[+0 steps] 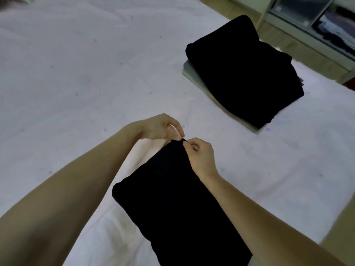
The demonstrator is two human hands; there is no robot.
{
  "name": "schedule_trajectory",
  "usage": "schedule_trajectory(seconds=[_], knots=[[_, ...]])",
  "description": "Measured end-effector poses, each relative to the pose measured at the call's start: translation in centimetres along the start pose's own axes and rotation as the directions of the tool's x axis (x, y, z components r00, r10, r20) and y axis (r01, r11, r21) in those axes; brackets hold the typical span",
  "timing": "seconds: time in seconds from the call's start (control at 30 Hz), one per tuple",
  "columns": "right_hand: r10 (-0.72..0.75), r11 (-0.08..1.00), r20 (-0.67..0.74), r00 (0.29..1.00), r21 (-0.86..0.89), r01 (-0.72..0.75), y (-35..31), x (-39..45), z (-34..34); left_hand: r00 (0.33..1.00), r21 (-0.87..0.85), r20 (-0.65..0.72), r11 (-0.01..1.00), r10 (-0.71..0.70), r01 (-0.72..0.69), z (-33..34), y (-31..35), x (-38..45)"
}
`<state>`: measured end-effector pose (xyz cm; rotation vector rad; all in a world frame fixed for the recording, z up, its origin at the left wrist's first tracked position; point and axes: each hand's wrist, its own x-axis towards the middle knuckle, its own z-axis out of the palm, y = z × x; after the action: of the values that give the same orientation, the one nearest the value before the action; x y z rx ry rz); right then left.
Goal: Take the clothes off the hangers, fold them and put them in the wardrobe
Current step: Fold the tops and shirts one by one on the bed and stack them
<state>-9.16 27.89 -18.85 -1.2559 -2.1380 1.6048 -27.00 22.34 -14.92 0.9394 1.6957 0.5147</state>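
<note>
Black cloth appears in two places on the pale pink bed sheet (76,73): one folded black garment (178,204) in the lower middle of the frame, and one stack of folded black clothes (247,73) in the upper right. How many pieces make up that stack cannot be told; it sits on a flat pale grey-green folded piece (187,71) whose edge shows along its left and lower sides.

The near garment is a long rectangle. Its long axis runs from the bottom edge of the frame up and slightly left toward the middle, with its narrow far end pointing away from the person.

Two bare hands meet at that far end. The left hand (159,127) comes in from the lower left, fingers curled, its fingertips pinching the top edge of the cloth. The right hand (199,156) comes in from the lower right, thumb and forefinger nipping a small point of the same edge, just beside the left fingertips. Each grip is clenched on the fabric, and the rest of the garment lies below the hands, between the two forearms.

In the upper right corner, a wardrobe with pale wooden drawers (299,20) stands beyond the bed, well apart from the hands.
</note>
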Motion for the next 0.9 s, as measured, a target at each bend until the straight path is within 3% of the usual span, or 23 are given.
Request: schedule_trajectory(seconds=[0.13,0.27,0.37,0.47,0.53,0.6,0.67,0.73,0.8,0.9], knots=[[0.221,0.952,0.139,0.965,0.183,-0.245,-0.2,1.0,0.0,0.999,-0.169,0.034,0.986,0.0,0.005,0.0,0.6,0.9],[0.225,0.956,0.149,0.963,0.159,-0.247,-0.1,1.7,-0.2,0.99,-0.404,-0.051,0.909,-0.132,0.101,1.8,-0.5,1.7],[0.244,0.944,0.146,0.959,0.191,-0.269,0.4,1.8,-0.6,0.942,-0.308,-0.154,0.92,-0.298,0.241,2.2,-1.8,1.4],[0.249,0.937,0.143,0.958,0.215,-0.275,0.6,1.8,-0.9,0.931,-0.203,-0.085,0.921,-0.355,0.333,2.9,-2.6,0.7],[0.205,0.958,0.115,0.972,0.181,-0.224,0.5,1.6,-0.9,0.949,-0.232,-0.134,0.94,-0.284,0.249,3.3,-2.9,0.7],[0.133,0.985,0.122,0.984,0.093,-0.145,0.8,0.9,-1.1,0.95,-0.408,-0.218,0.905,-0.226,0.122,4.0,-2.9,0.7],[0.081,0.996,0.2,0.976,-0.054,-0.071,2.0,-0.2,-1.5,0.903,-0.492,-0.363,0.87,-0.229,0.023,5.2,-3.0,0.9],[0.067,0.973,0.29,0.955,-0.232,0.002,3.7,-1.6,-2.2,0.803,-0.319,-0.557,0.947,-0.214,0.031,6.6,-3.6,1.4],[0.077,0.926,0.315,0.946,-0.373,0.049,5.0,-2.6,-3.0,0.736,-0.134,-0.658,0.987,-0.159,0.094,7.8,-3.7,1.4],[0.122,0.878,0.284,0.951,-0.477,0.03,6.1,-4.6,-4.5,0.757,0.084,-0.645,0.976,-0.1,0.201,9.4,-4.3,-0.2]])
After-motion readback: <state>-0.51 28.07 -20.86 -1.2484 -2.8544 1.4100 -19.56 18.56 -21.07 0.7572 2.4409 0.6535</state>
